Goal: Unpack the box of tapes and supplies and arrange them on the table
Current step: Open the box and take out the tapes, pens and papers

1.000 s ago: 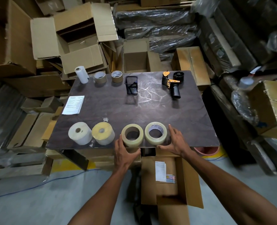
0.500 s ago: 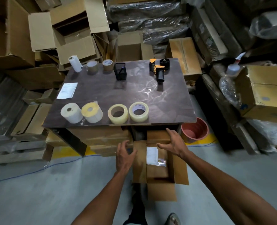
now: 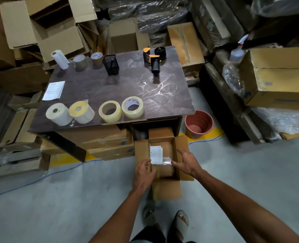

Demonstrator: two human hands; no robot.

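An open cardboard box (image 3: 182, 155) sits on the floor in front of the dark table (image 3: 120, 85). Inside lie white paper sheets (image 3: 156, 154) and a clear plastic packet (image 3: 166, 160). My left hand (image 3: 143, 174) reaches over the box's left flap, fingers curled near the papers. My right hand (image 3: 186, 162) is spread over the box, fingertips by the packet. On the table stand two white rolls (image 3: 58, 114), two clear tape rolls (image 3: 110, 111), two brown tape rolls (image 3: 80, 61), a white paper roll (image 3: 59, 59), a black mesh holder (image 3: 111, 64), a tape dispenser (image 3: 154, 59) and a paper sheet (image 3: 53, 90).
A red-brown pot (image 3: 198, 123) stands on the floor right of the table. Stacked cardboard boxes (image 3: 276, 76) and wrapped bundles crowd the back and both sides. A blue cable (image 3: 31, 181) runs across the grey floor. My feet (image 3: 164, 218) are just behind the box.
Both hands left the tape rolls at the table's front edge and dropped down into the open box on the floor. The view tilted downward with them.
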